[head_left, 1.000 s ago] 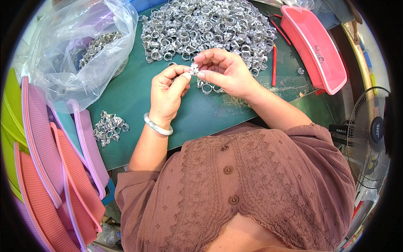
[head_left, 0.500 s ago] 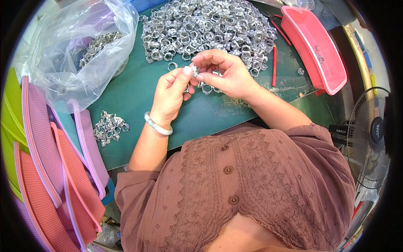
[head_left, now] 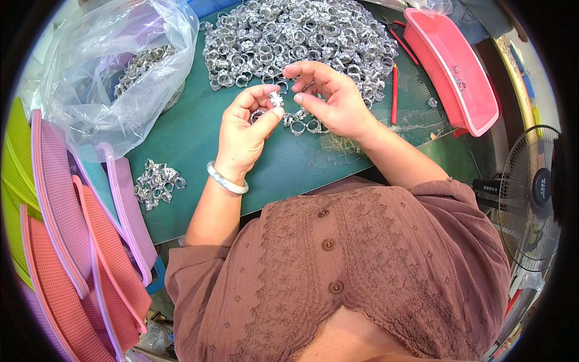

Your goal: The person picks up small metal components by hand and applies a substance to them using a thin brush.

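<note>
Between the thumb and index finger of my left hand (head_left: 241, 127) is a silver-coloured ring (head_left: 276, 99) with an ornate, stone-like head. A second ring (head_left: 256, 116) shows against the curled fingers of that hand. My right hand (head_left: 338, 108) hovers just to the right, thumb and fingers apart, with nothing visible in it. Several loose rings (head_left: 298, 126) lie on the green tabletop (head_left: 289, 163) between the two hands. Beyond them rises a large heap of similar rings (head_left: 301, 36). A smaller cluster of rings (head_left: 158, 183) sits left of my left wrist.
A clear plastic bag (head_left: 90, 102) with more rings stands at the far left. Stacked coloured plastic baskets (head_left: 60, 199) crowd the left edge. On the right are a pink basket (head_left: 482, 114) holding a few rings, a red stick-like tool (head_left: 394, 96), and a fan (head_left: 525, 199).
My right hand has come off the ring and moved slightly right, its fingers spreading. The left hand keeps the ring, which is now turned and more exposed.
</note>
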